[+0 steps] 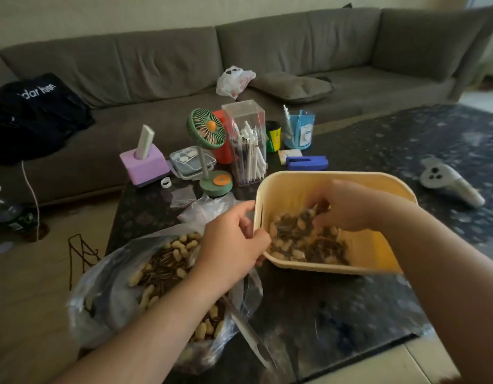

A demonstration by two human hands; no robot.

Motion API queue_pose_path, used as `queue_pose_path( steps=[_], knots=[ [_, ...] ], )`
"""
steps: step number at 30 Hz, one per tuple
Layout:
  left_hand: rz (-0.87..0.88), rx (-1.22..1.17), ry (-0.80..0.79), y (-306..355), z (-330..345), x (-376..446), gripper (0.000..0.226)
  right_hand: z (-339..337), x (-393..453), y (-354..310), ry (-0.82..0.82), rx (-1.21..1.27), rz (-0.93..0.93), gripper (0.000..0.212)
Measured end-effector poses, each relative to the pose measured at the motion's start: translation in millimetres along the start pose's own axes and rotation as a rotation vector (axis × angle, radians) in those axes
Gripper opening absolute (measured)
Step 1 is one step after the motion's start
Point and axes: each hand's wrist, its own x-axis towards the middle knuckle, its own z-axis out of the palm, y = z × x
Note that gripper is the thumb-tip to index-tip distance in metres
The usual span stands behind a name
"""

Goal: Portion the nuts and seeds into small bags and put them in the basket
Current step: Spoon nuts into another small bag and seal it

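Basket (378,245) tilted, bagged nuts inside; left hand (234,239) grip on rim, right hand (342,209) grip pinching bag.

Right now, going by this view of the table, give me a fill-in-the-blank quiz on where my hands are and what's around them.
1. The left hand grips the rim of the ____ basket.
2. The right hand reaches down ____ the basket, onto the bagged peanuts and seeds.
3. The big clear bag of peanuts and seeds lies to the ____ of the basket.
4. The small desk fan behind the basket is ____.

Missing words: yellow; into; left; green
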Motion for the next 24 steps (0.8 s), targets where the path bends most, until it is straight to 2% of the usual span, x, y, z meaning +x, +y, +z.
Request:
queue_pose_path(
  steps=[4, 6, 10, 14, 16, 19, 24],
  knots=[
    [0.07, 0.015, 0.051, -7.3, -0.8, -17.3, 0.05, 15.5, 0.7, -5.1, -0.196, -0.192, 0.053, 0.043],
    [0.072, -0.015, 0.056, -8.6, -0.8, -21.1, 0.05, 16.5, -0.8, -7.6, -0.216, -0.209, 0.07, 0.042],
    [0.076, -0.02, 0.064, -9.6, -1.8, -23.3, 0.049, 12.7, -5.4, -9.8, -0.046, -0.18, 0.09, 0.042],
    [0.008, -0.168, 0.021, -7.3, -4.5, -23.3, 0.043, 26.3, -4.1, -9.3, 0.161, -0.23, 0.134, 0.022],
    [-0.006, -0.206, 0.018, -6.1, -4.3, -23.4, 0.041, 30.8, -4.4, -7.6, 0.239, -0.192, 0.141, 0.021],
    [-0.007, -0.223, 0.013, -5.7, -3.8, -23.6, 0.041, 29.6, -9.5, -8.0, 0.272, -0.179, 0.117, 0.025],
    [-0.001, -0.23, 0.004, -6.3, -3.8, -22.7, 0.042, 20.7, -19.1, -14.9, 0.214, -0.241, 0.124, 0.044]
  ],
)
